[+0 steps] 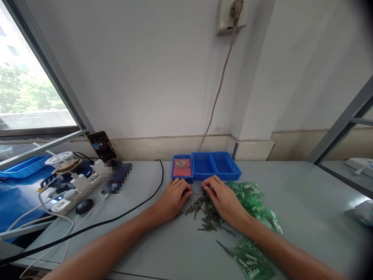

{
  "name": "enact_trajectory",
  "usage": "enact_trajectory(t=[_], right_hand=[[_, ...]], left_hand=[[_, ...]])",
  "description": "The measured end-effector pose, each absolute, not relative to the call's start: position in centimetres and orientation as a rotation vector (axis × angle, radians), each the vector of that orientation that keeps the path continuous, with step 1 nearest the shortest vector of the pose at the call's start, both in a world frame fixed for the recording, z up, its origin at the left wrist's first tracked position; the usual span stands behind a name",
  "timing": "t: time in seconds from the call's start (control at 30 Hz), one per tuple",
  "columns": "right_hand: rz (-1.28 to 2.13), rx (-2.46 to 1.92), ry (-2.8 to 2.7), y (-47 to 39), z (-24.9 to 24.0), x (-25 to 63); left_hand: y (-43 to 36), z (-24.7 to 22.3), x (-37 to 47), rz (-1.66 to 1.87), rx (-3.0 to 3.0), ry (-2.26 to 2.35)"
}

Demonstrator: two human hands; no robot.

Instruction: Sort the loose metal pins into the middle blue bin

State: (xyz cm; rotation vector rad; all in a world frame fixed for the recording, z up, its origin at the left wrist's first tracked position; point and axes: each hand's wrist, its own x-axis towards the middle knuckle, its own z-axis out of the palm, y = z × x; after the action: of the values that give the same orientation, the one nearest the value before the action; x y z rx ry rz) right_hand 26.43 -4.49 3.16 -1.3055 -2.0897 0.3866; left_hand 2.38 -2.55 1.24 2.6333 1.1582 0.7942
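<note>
On the grey table lies a loose pile of slim metal pieces, like small pins or bits with thin tips. My right hand reaches over the back of this pile, fingertips pinched together; what they grip, if anything, is too small to make out. To the left of the pile my left hand rests with curled fingers near the front of a small blue tray. A thin sliver shows by its fingertips, but I cannot tell whether it is held. One metal piece lies just below the left hand.
Beside the small tray, holding a reddish pad, sits a two-part blue bin. Green plastic bags lie under and beyond my right forearm; another green bag with metal pieces is nearer. A black cable, power strip and phone are left.
</note>
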Motion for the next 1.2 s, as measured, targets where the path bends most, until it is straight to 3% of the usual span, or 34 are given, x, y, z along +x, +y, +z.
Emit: enact_trajectory(t=[0.9, 1.2], right_hand=[[0.408, -1.274, -1.9, -4.96, 3.81, 26.43], [0.791, -1.264, -1.638, -4.53, 3.46, 26.42]], left_hand=[[-2.43, 1.53, 2.39, 1.015, 2.548, 1.151], [-2.35, 1.11, 2.41, 0.977, 2.583, 1.174]])
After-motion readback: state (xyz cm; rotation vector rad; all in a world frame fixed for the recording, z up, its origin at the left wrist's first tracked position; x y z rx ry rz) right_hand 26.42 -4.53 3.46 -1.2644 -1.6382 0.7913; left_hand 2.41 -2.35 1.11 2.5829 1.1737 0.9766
